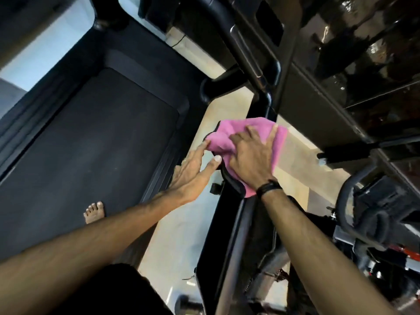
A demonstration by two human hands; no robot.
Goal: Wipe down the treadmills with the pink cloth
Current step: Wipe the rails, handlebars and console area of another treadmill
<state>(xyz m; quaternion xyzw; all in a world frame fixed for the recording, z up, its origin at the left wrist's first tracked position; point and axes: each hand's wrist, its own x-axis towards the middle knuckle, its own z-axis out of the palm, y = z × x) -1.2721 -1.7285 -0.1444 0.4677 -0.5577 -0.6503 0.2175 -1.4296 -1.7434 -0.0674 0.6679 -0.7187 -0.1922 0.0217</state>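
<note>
A pink cloth with a dark edge lies draped over the black side rail of a treadmill, at the centre of the head view. My right hand lies flat on the cloth with its fingers spread, pressing it onto the rail. My left hand reaches in from the left with straight fingers. Its fingertips touch the cloth's left edge, and its thumb rests at the cloth's lower fold. The treadmill's dark belt fills the left side.
My bare foot stands on the belt near its right edge. The glossy black console and handlebar rise at the upper right. More black gym equipment crowds the right. Pale floor shows between the machines.
</note>
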